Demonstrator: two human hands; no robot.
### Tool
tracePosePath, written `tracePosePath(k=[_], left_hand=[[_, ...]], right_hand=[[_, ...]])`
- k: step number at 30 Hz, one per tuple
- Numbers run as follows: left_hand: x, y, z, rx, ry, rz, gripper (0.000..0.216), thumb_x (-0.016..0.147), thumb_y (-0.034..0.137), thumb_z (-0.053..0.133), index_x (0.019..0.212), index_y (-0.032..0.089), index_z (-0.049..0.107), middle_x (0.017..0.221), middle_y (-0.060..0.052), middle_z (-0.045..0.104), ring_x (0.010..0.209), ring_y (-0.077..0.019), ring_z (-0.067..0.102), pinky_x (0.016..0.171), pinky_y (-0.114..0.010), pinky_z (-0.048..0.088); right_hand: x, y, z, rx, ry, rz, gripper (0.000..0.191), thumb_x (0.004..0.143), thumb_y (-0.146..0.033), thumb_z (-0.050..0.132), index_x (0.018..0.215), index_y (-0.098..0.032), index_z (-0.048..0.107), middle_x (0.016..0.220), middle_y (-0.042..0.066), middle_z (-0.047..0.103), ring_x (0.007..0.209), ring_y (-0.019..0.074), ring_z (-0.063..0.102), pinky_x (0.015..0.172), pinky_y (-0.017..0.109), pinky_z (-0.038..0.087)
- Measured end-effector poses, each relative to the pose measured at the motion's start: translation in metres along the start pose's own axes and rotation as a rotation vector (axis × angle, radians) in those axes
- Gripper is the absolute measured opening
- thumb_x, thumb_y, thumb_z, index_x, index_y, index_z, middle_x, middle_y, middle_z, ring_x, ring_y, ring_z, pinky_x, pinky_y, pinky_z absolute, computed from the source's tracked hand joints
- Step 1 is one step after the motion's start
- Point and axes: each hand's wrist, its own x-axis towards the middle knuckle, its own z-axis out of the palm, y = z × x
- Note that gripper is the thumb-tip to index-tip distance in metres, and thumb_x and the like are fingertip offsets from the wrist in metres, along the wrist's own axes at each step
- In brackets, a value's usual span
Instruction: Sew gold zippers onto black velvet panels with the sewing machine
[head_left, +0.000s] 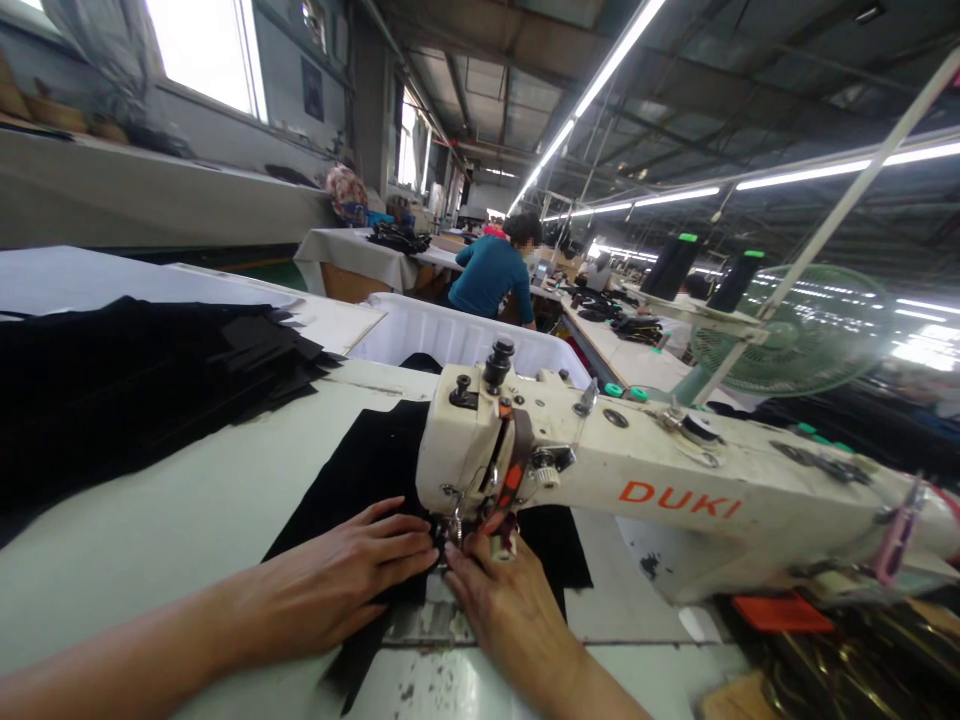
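Observation:
A piece of black fabric (360, 470) lies under the head of a white sewing machine (577, 440) marked DUKI. My left hand (352, 570) rests flat on this fabric, left of the needle, with its fingers stretched toward the presser foot (452, 528). Close in front of the foot, my right hand (510, 600) has its fingers bent together at the fabric's edge. The fingertips of both hands are nearly side by side there. The needle's tip and the seam are hidden by the fingers and the machine head.
A stack of black fabric pieces (150, 390) covers the table's left side. Behind the machine stands a white plastic bin (457, 335). Thread cones (671, 265) and a green fan (795, 330) are at right. A person in a blue top (487, 275) bends over farther back.

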Motion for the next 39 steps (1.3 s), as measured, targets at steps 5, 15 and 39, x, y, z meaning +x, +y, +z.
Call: tracePosePath(k=[5, 15, 39], left_hand=[[0.001, -0.005, 0.005, 0.027, 0.058, 0.02, 0.084, 0.077, 0.005, 0.054, 0.153, 0.032, 0.031, 0.146, -0.001, 0.052, 0.139, -0.0239, 0.042, 0.123, -0.046, 0.02], [0.0, -0.01, 0.018, 0.141, 0.132, 0.068, 0.084, 0.077, -0.002, 0.046, 0.155, 0.022, 0.025, 0.154, -0.005, 0.044, 0.144, -0.02, 0.035, 0.124, -0.044, 0.011], [0.004, -0.007, 0.012, 0.1, 0.038, 0.009, 0.073, 0.081, 0.0, 0.049, 0.151, 0.017, 0.034, 0.151, -0.012, 0.047, 0.144, -0.0239, 0.035, 0.122, -0.049, 0.016]], right_hand=[[0.002, 0.002, 0.004, -0.018, -0.026, 0.035, 0.027, 0.097, -0.018, 0.055, 0.124, -0.019, 0.059, 0.116, 0.005, 0.068, 0.108, 0.0271, 0.061, 0.093, 0.043, 0.052], [0.005, 0.001, 0.003, -0.02, -0.023, 0.066, 0.025, 0.097, -0.017, 0.054, 0.121, -0.019, 0.061, 0.117, 0.006, 0.069, 0.109, 0.0282, 0.06, 0.098, 0.047, 0.05], [0.005, 0.0, 0.001, 0.037, 0.069, 0.104, 0.031, 0.094, -0.016, 0.056, 0.123, -0.023, 0.064, 0.114, 0.008, 0.069, 0.102, 0.0275, 0.064, 0.091, 0.048, 0.055]])
